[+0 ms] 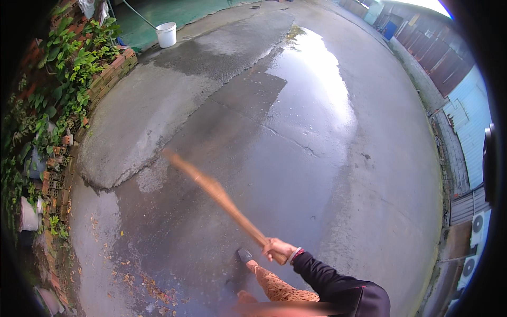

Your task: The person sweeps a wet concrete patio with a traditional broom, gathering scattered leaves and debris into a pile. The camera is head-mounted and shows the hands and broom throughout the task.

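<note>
From the lower right, my right arm in a dark sleeve reaches forward. My right hand [278,249], with bands at its wrist, is closed round the near end of a long orange-brown broom [214,191]. The broom slants away to the left over wet concrete. Its far end is smeared by motion, so I cannot tell whether it touches the ground. My left hand does not show. A blurred pinkish-brown strip [288,309] crosses the bottom edge, and I cannot make out what it is. A dark shoe [244,255] and patterned trousers [280,285] show below the hand.
A bright puddle [317,79] lies ahead on the concrete. Fallen leaves [153,290] are scattered at the lower left. Leafy plants [58,74] and a low brick edge [113,68] run along the left. A white bucket [166,35] stands far left; outdoor fan units [468,267] line the right.
</note>
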Available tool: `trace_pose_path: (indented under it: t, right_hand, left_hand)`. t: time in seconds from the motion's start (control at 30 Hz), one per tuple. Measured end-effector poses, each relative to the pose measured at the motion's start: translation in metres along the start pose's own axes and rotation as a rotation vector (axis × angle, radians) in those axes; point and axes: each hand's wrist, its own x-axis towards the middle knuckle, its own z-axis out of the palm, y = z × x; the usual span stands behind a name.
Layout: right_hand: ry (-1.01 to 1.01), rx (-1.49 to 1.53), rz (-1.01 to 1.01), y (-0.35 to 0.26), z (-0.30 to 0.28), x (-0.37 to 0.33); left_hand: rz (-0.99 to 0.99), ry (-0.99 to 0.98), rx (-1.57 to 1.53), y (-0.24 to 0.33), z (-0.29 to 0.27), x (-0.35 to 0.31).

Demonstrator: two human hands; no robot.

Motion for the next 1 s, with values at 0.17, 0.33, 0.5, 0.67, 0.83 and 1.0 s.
trace_pose_path:
  t: [0.17, 0.33, 0.5, 0.67, 0.83, 1.0]
  right_hand:
    - [0.29, -0.064, -0.186, -0.07, -0.104, 0.077]
    - [0.375, 0.322, -0.263, -0.133, -0.156, 0.222]
    - [0.69, -0.482, -0.052, 0.036, -0.015, 0.359]
    - [0.141, -1.011, 0.106, 0.169, 0.144, 0.265]
    - [-0.498, -0.584, 0.402, 0.073, 0.212, 0.236]
    - [-0.55, -0.251, 0.364, -0.022, 0.164, 0.171]
  left_hand:
    - [-0.073, 0.053, -0.065, -0.021, -0.017, -0.006]
    - [-0.115, 0.149, -0.268, -0.08, -0.037, -0.072]
    - [-0.224, 0.184, -0.367, -0.082, -0.019, -0.101]
    - [-0.213, 0.104, -0.349, -0.039, 0.01, -0.097]
    - [0.067, 0.251, 0.168, -0.006, -0.007, -0.068]
    - [0.024, 0.141, 0.158, 0.039, -0.049, 0.033]
